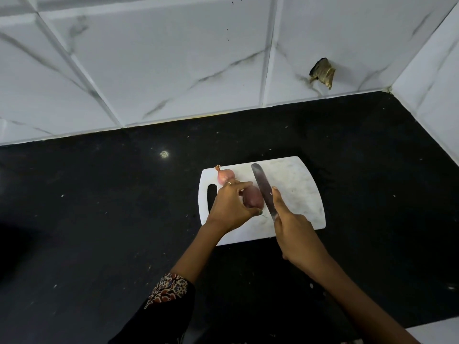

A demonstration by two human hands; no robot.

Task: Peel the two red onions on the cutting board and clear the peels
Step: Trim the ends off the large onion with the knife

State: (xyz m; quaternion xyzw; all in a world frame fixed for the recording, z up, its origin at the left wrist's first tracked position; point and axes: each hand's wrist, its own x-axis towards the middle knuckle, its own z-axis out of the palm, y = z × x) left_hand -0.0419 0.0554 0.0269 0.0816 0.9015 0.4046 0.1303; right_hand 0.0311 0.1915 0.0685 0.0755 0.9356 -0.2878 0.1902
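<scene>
Gripping one onion (252, 197), the left hand (229, 207) curls round it, fingers and thumb pinching the dark purple-red bulb against the board (298, 189). A thin ring (228, 182) glints on one finger. The right hand (295, 234) is closed on the knife (263, 188), forefinger laid along the spine, handle buried in the fist. The blade is long, flat, dull grey metal with a rounded tip, and it lies just beside the held onion, right at its side; whether the edge is biting in, I cannot tell.

Two onions in all. The second onion (225, 176) sits behind the left hand's knuckles near the board's far left corner, paler pink, smooth papery skin on, a dry twisted stalk poking out to the left.

The board is white plastic, a rounded rectangle with a slot handle cut in its left end, its surface scuffed grey with knife marks. No brand, no lettering to be read anywhere.

Further out, the counter (111, 219) is glossy black stone, flecked with pale crumbs. A dark sleeve (169, 291) with a printed floral cuff covers the left forearm; the right forearm is bare. Behind, the wall (161, 58) is white marble-look tile with grey veins, and one ragged hole (322, 73) breaks a tile near the corner.
</scene>
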